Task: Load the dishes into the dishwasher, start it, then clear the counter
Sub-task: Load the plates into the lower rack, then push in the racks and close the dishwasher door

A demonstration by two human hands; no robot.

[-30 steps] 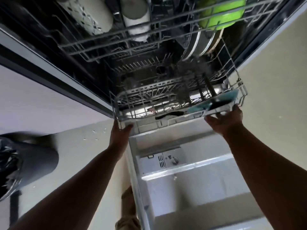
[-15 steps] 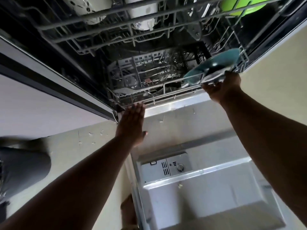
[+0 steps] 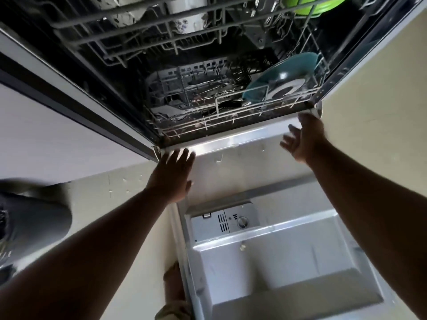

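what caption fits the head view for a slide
Both hands, left hand and right hand, open at the loaded lower rack above the lowered dishwasher door.

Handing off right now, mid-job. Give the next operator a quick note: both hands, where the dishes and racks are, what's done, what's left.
Left hand: open, fingers straight, holding nothing, by the left front corner of the tub.
Right hand: open, empty, just below the lower rack's right front corner.
Lower rack: sits inside the tub, with the teal plate standing at its right front and the cutlery basket behind.
Upper rack: holds white cups and a green dish.
Door: open, folded down; detergent dispenser faces up.
Done: racks loaded as far as can be seen.
Left: shut the door, start the machine, clear the counter (out of view).
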